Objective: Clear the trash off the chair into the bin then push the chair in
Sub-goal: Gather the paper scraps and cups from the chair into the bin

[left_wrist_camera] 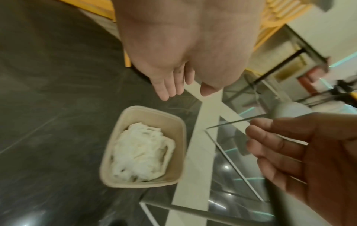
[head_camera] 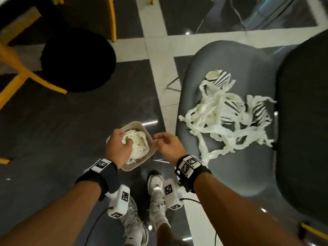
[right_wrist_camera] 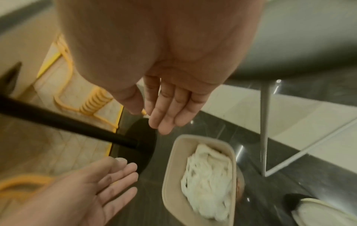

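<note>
Since both hands, left hand (head_camera: 118,146) and right hand (head_camera: 167,145), are held empty and relaxed over the bin (head_camera: 150,139), leftover paper strips (head_camera: 221,121) are found rightward on the chair seat (head_camera: 221,166), nearest the right.
</note>
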